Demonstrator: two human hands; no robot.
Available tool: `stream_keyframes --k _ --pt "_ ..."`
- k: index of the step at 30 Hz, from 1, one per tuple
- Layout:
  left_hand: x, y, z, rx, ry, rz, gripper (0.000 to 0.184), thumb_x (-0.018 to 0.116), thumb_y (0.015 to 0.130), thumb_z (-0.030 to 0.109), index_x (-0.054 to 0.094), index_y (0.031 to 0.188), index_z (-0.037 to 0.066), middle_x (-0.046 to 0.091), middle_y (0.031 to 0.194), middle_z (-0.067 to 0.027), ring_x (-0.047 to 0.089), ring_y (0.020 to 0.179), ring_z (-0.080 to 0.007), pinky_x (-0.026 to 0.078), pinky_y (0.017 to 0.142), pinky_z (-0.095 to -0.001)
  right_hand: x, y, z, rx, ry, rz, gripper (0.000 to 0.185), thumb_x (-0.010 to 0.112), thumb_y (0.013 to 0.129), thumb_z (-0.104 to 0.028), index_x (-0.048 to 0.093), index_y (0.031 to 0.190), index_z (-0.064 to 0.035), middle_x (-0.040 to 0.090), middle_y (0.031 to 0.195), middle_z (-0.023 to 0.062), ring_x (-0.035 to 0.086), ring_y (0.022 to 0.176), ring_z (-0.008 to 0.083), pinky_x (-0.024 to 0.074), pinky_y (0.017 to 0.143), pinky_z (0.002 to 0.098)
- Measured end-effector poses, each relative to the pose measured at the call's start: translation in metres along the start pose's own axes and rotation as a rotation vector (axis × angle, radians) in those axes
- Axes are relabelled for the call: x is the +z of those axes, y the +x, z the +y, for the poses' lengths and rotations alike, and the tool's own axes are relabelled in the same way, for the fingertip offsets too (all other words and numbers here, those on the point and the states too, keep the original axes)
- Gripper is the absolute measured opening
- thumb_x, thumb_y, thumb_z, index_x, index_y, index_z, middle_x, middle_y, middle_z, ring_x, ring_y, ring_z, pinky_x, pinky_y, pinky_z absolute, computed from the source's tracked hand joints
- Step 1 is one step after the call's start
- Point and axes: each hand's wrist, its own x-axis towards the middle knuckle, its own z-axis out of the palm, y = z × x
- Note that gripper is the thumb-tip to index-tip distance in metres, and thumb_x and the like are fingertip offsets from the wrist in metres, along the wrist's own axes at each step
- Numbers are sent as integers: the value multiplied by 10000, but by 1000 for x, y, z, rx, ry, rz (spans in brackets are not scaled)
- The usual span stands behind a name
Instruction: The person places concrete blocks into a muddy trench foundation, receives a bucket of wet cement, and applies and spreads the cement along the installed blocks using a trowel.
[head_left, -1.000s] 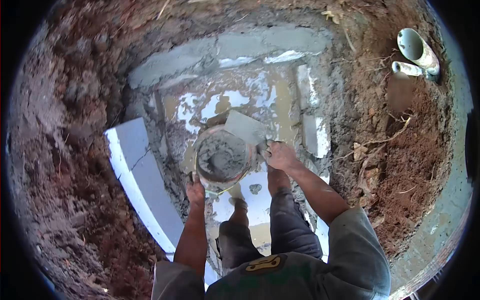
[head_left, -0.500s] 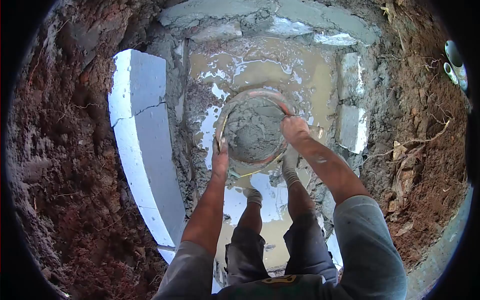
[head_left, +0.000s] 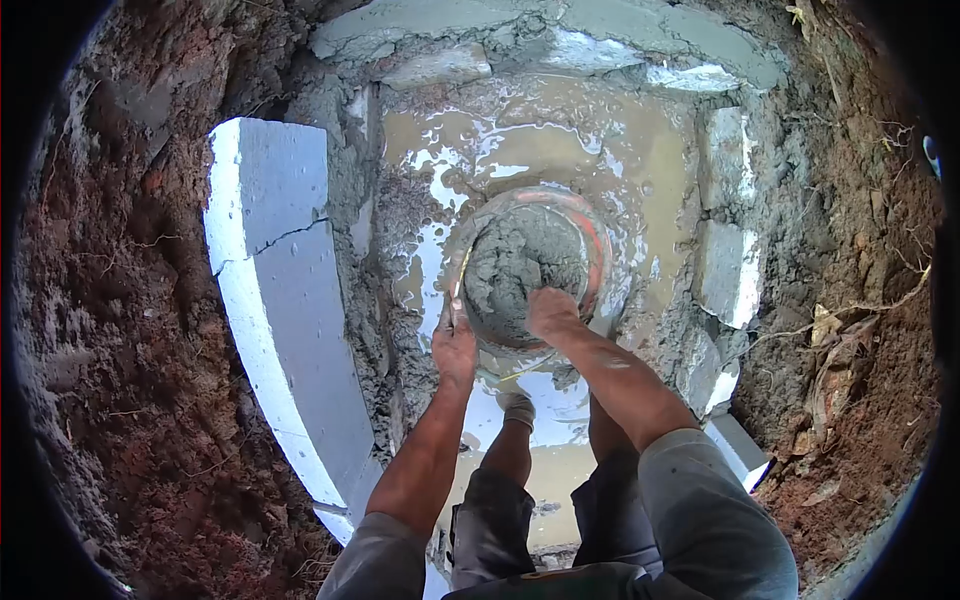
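Grey mortar (head_left: 505, 265) — lumpy — inside a red-streaked tub (head_left: 601, 250)

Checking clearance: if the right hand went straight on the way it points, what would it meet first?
Most likely the mortar in the bucket, up and left of the right hand. Depth is unclear; it might pass above.

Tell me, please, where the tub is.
In the head view, the tub sits near centre, the left hand at its near-left rim, the right hand over its mortar.
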Motion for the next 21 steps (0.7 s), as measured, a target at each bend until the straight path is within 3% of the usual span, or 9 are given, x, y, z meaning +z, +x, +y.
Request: stream_keyframes --k 1,4,10,13,16,17,20,21 --pt "0 -1 -1 -42 120 -94 520 465 934 421 505 1265 21 644 1003 -171 586 886 -221 445 814 -337 14 -9 2 -39 45 -44 274 560 793 -219 673 954 -29 664 965 161 649 915 305 531 776 364" --pt "18 -13 1 26 63 29 303 504 922 279 603 883 -5 550 623 -42 497 548 -132 402 520 -303 10 -36 26 -103 137 -73 296 545 794 -228 666 955 -11 648 986 191 638 918 327 524 788 382" --pt "24 -21 41 53 177 26 344 524 922 333 594 976 0 551 592 -19 484 528 -108 389 505 -273 66 -4 29 -188 249 24 358 545 759 -286 645 931 11 631 916 236 627 866 353 510 761 419" --pt "15 -14 40 -13 62 -64 336 536 916 353 605 979 31 567 597 -22 485 512 -92 378 495 -254 32 -43 27 -92 477 63 318 553 770 -255 631 916 17 633 781 205 639 754 293 513 689 381" --pt "13 -13 38 -33 -135 -156 291 547 912 355 612 975 78 579 602 -27 507 510 -86 376 479 -234 26 -62 43 -30 709 -92 255 597 776 -204 624 908 12 625 712 155 612 668 208 496 630 321" --pt "11 -14 35 -33 -152 -163 280 548 913 349 609 969 82 579 601 -27 510 512 -87 377 476 -234 64 -51 53 84 1007 -188 224 642 772 -176 621 910 0 629 726 124 586 651 160 476 605 279" --pt "2 -9 38 -100 -144 -150 234 547 919 322 600 945 96 578 608 -30 514 519 -89 380 470 -230 47 -70 69 -182 943 16 328 636 760 -243 606 926 38 641 777 205 638 699 284 504 660 355" --pt "-3 -5 28 -119 -155 -138 231 548 918 324 600 941 100 577 610 -30 512 520 -88 378 471 -230 51 -72 71 -213 922 84 317 636 765 -242 604 923 31 637 765 195 633 682 267 500 642 353"
